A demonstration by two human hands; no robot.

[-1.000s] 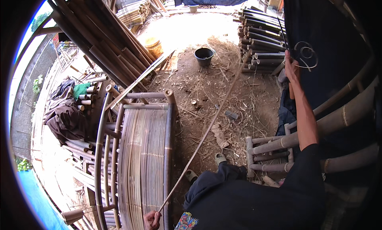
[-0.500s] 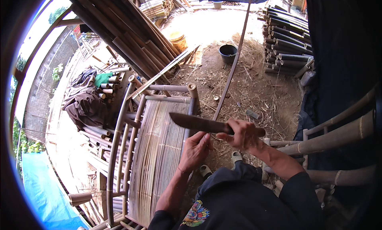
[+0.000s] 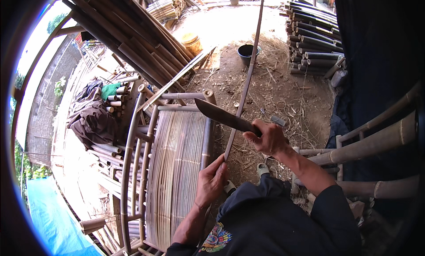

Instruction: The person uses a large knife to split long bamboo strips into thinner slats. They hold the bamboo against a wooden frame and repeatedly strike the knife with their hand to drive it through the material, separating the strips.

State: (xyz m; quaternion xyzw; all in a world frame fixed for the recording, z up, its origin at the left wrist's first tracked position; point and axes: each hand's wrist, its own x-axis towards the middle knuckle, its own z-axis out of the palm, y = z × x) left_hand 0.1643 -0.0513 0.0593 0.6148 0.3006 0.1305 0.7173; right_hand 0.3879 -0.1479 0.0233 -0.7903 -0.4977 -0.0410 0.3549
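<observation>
My right hand (image 3: 271, 138) is closed round the handle of a machete (image 3: 225, 117), whose broad dark blade points to the left and slightly away from me. Between the thumb and fingers of my left hand (image 3: 211, 181) is the near end of a long, thin bamboo strip (image 3: 246, 85). The strip runs away from me toward the blue cloth at the back. The blade lies across the strip in view, a little beyond my left hand; whether they touch I cannot tell. Beside my left arm stands a bamboo bench (image 3: 177, 158) with a slatted seat.
A black bucket (image 3: 246, 55) stands on the dirt floor amid shavings. Stacked dark bamboo poles (image 3: 316, 39) lie at the back right, and more long poles (image 3: 128, 34) lean at the back left. Bamboo furniture rails (image 3: 372, 145) reach in from the right. Brown cloth (image 3: 93, 118) covers poles at left.
My left hand has moved nearer to me and grips the strip's end farther from the blade. The machete has shifted slightly up and away, its tip tilted higher.
</observation>
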